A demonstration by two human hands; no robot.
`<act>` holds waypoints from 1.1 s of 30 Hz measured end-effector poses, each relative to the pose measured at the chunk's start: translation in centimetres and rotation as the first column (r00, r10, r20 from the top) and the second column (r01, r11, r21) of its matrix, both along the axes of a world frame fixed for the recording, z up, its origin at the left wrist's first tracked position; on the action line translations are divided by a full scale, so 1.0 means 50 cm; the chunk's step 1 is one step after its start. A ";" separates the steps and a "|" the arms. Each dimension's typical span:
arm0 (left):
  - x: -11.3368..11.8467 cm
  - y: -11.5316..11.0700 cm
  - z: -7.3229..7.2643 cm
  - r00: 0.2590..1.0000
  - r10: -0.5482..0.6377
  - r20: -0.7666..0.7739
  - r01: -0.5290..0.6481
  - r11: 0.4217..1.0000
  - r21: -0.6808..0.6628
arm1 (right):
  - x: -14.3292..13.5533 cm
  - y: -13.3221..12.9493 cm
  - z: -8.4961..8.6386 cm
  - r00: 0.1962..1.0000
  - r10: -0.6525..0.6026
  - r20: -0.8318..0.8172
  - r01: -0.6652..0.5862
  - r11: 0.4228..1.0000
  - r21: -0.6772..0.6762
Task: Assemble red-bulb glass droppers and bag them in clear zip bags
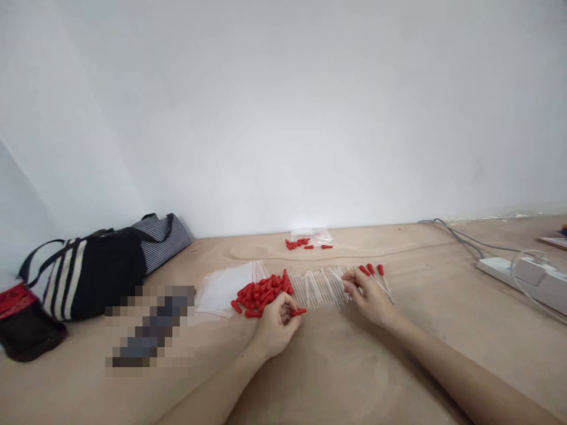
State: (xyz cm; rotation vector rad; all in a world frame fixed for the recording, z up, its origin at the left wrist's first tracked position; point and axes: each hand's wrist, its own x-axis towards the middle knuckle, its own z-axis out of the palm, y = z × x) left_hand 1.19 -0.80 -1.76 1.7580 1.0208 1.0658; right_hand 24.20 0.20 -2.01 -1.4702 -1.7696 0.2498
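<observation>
My left hand (279, 323) pinches a red rubber dropper bulb (299, 311), its narrow end pointing right. Behind that hand lies a heap of red dropper bulbs (261, 292). My right hand (365, 292) has thumb and fingertips closed on a thin clear dropper tube (337, 275), which slants up to the left over a row of similar tubes (310, 288). Right of my right hand, several tubes with red bulbs fitted on their far ends (381, 270) lie side by side, partly covered by the hand.
Clear zip bags (225, 288) lie left of the heap. Further back are a small bag (316, 236) and loose red bulbs (297, 242). Black striped bags (106, 271) and a pixelated dark object (155, 324) are left; a white power strip (509, 273) with cables is right.
</observation>
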 end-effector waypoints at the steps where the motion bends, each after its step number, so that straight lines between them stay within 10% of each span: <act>1: 0.000 0.001 -0.001 0.999 0.001 0.045 0.001 0.999 -0.035 | -0.016 -0.010 -0.003 0.996 0.092 -0.018 -0.091 0.995 0.039; 7: 0.002 0.002 0.007 0.987 0.061 0.149 -0.051 0.996 -0.076 | -0.077 -0.044 -0.015 0.946 0.319 0.052 -0.323 0.934 0.153; 33: 0.009 0.000 0.007 0.987 0.050 0.152 -0.033 0.993 -0.111 | -0.094 -0.058 -0.015 0.952 0.260 0.160 -0.294 0.922 0.251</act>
